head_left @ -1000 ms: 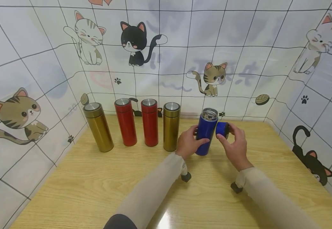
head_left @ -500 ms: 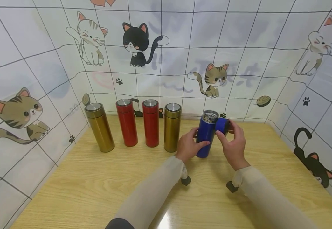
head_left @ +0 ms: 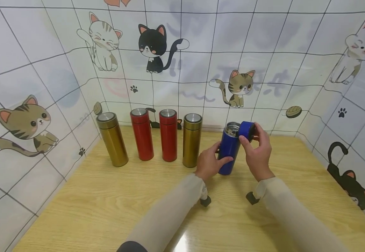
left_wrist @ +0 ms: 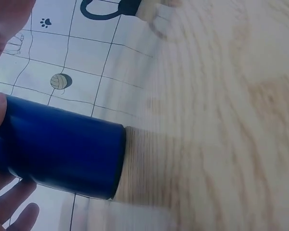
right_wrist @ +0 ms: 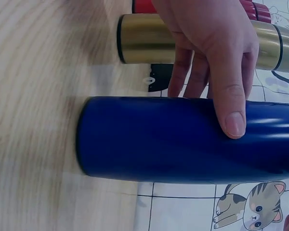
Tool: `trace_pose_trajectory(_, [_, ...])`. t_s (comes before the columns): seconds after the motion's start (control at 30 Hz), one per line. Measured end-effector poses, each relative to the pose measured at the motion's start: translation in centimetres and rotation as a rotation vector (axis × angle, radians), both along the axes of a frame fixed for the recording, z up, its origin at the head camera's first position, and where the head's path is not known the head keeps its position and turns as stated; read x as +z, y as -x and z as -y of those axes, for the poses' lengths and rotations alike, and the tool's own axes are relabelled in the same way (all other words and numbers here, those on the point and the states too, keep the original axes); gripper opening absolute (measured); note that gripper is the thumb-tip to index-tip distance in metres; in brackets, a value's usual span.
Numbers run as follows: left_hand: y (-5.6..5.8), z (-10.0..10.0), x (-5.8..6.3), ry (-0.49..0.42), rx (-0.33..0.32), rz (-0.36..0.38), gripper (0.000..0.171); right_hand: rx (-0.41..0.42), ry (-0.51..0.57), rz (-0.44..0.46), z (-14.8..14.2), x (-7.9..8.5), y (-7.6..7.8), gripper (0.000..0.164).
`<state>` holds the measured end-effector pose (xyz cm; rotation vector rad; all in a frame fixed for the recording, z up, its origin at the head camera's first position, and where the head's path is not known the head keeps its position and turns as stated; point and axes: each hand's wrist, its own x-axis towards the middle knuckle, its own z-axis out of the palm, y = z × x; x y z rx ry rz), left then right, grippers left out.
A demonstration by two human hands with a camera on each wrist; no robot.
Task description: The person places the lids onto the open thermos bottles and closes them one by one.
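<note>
A blue thermos flask (head_left: 228, 149) stands uncapped on the wooden table, its steel mouth showing at the top. My left hand (head_left: 210, 163) grips its body from the left, thumb across the front and fingers behind. In the right wrist view the left thumb lies along the blue flask (right_wrist: 154, 139), whose base is at the table. My right hand (head_left: 259, 152) pinches the blue lid (head_left: 246, 130) between thumb and fingers. The lid is tilted on its side and overlaps the right edge of the flask's mouth in the head view.
To the left stand a gold flask (head_left: 192, 141), a red flask (head_left: 169, 138), another red flask (head_left: 143, 136) and a second gold flask (head_left: 113, 141), all capped. The wooden table (head_left: 107, 206) meets a cat-patterned wall covering (head_left: 195, 63) behind and at both sides.
My right hand has raised the lid from beside the flask's shoulder to the level of its mouth. The left hand keeps its grip; the view has shifted slightly.
</note>
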<state>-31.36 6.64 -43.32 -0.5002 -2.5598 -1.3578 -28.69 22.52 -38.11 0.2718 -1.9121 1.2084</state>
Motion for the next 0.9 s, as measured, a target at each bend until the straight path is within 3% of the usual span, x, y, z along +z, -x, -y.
trace_pose_trajectory(0.37, [-0.1, 0.3, 0.0, 0.027, 0.000, 0.008, 0.076, -0.003, 0.020, -0.041, 0.6, 1.2, 0.5, 0.060])
trace_pose_trajectory(0.63, [-0.3, 0.6, -0.2, 0.036, -0.012, 0.002, 0.076, 0.027, 0.023, -0.047, 2.8, 4.1, -1.7, 0.051])
trace_pose_trajectory(0.9, [-0.4, 0.8, -0.2, 0.065, -0.043, -0.005, 0.076, 0.076, -0.030, -0.090, 3.4, 4.6, -1.2, 0.044])
